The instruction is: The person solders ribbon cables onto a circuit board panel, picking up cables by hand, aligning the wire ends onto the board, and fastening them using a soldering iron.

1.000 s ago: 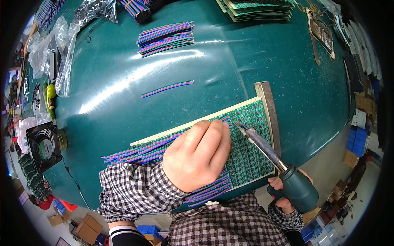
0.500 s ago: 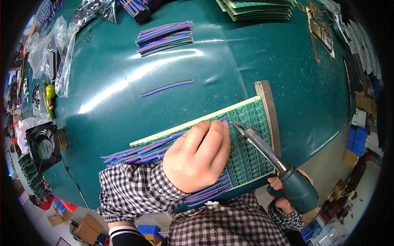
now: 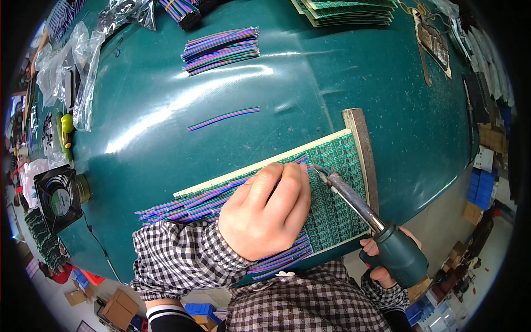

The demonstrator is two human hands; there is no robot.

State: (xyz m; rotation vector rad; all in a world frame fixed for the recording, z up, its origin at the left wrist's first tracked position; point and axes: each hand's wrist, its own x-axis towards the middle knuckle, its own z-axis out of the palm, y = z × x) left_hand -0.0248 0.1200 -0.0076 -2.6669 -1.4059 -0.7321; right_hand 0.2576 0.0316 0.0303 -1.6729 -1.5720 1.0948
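A green circuit board panel [image 3: 336,205] lies slanted in front of me, its right end against a worn metal bar [image 3: 360,155]. Rows of multicoloured ribbon wires [image 3: 207,195] run across its left part. My left hand [image 3: 268,207] rests over them, fingertips closed on the end of one ribbon wire [image 3: 301,160] near the upper edge of the board. My right hand [image 3: 381,265] is wrapped round the dark green handle of a soldering iron [image 3: 362,207]. The iron's tip is at the wire end beside my left fingertips; whether it touches cannot be made out.
One loose ribbon wire [image 3: 224,118] lies beyond the board, with a wire bundle [image 3: 221,50] farther off. Stacked circuit boards [image 3: 348,14] stand at the far edge. A small black fan [image 3: 57,199] is at the left, near plastic bags [image 3: 83,72]. A stained tray [image 3: 433,47] lies far right.
The soldering iron's tip has shifted very slightly left, towards my left fingertips. My left hand stays in place on the wires.
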